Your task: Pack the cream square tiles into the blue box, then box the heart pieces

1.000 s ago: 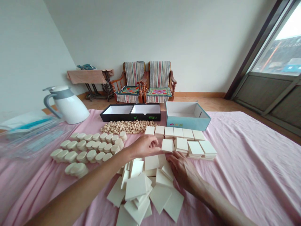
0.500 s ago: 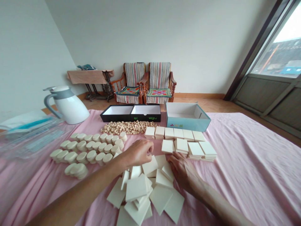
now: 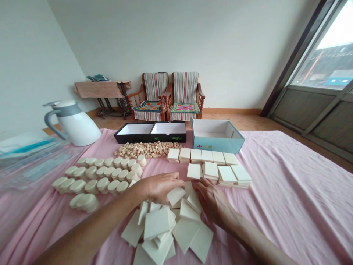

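My left hand (image 3: pixel 163 187) is at the back of a loose pile of pale square tiles (image 3: pixel 157 224). Its thumb and fingers close around the edges of one square tile (image 3: pixel 176 195), which sits slightly tilted. To the right of the pile lies my right hand (image 3: pixel 211 197), palm down, its fingers stretched forward against the front of the stacked square tiles (image 3: pixel 211 170); I see nothing held in it, though its fingertips are partly hidden.
Left are rows of stacked round discs (image 3: pixel 102 184). Behind lie small wooden beads (image 3: pixel 146 149), a black divided box (image 3: pixel 168 137) and a light blue box (image 3: pixel 217 143). A white jug (image 3: pixel 78 127) and clear plastic packaging (image 3: pixel 33 162) stand on the pink cloth (image 3: pixel 289 191).
My left hand has gone from a closed fist above the pile to fingers around a square tile. My right hand stays beside the stacks. The view has shifted slightly.
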The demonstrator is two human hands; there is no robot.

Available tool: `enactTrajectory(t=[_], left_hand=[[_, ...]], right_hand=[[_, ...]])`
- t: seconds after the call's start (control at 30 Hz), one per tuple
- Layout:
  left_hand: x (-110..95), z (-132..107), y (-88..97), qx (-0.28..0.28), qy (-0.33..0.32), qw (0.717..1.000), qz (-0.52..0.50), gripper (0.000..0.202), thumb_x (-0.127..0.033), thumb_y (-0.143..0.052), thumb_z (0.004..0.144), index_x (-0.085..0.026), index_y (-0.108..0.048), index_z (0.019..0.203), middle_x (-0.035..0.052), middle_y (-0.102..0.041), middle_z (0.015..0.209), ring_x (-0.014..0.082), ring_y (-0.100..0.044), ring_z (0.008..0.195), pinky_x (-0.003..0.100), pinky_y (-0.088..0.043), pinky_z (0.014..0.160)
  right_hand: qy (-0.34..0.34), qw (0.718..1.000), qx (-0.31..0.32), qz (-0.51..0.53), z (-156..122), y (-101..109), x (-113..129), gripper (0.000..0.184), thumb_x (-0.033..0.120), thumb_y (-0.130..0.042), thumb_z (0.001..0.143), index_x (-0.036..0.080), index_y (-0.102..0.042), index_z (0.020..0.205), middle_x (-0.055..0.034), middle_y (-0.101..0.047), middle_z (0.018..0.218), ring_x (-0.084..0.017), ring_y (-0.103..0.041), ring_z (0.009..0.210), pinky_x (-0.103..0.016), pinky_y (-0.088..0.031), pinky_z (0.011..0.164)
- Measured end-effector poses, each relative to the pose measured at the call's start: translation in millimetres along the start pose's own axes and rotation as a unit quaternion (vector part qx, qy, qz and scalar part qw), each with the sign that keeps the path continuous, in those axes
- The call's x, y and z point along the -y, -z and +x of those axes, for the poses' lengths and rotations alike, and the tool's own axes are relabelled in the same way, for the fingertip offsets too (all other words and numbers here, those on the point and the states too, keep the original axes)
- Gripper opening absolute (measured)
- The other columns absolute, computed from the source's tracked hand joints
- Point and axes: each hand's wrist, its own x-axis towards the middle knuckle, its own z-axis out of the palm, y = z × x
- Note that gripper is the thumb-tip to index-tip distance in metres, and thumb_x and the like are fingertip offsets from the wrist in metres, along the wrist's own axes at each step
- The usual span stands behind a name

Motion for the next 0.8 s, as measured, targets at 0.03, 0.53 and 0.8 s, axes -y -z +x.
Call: enactTrajectory(t=[0.03,0.53,0.8], left_hand=[[1.7,-0.7,-0.4,-0.008,0.005,1.0,0.002,0.052,-0.012,-0.069,0.063,-0.024,-0.056,0.112,0.004,-0.056,0.107,0.0232,-0.057,0.101,0.027,-0.044,0.085],[-6.2,64.4,11.4,-0.255,0.06,0.965,-0.034,0.046,-0.024,-0.067,0.069,-0.016,-0.056,0.113,0.0104,-0.057,0.111,0.0263,-0.057,0.104,0.034,-0.046,0.089],[5.7,52.0,-5.4,-0.273,0.102,0.955,-0.05,0.054,-0.027,-0.072,0.069,-0.02,-0.049,0.118,0.0047,-0.065,0.094,0.022,-0.063,0.084,0.028,-0.048,0.069]], right_hand=[[-0.001,1.0,0.001,0.001,0.1,-0.3,-0.4,0.024,0.007,-0.037,0.089,0.017,-0.058,0.088,-0.0074,-0.057,0.091,-0.018,-0.052,0.085,-0.027,-0.042,0.074],[0.006,1.0,-0.014,0.01,0.7,-2.4,-2.4,0.023,0.009,-0.036,0.09,0.018,-0.056,0.084,-0.0075,-0.057,0.091,-0.018,-0.053,0.086,-0.028,-0.043,0.074],[0.002,0.999,-0.029,0.015,-1.3,-3.2,0.5,0.025,0.005,-0.036,0.087,0.017,-0.058,0.087,-0.0071,-0.058,0.089,-0.019,-0.053,0.083,-0.03,-0.044,0.073]])
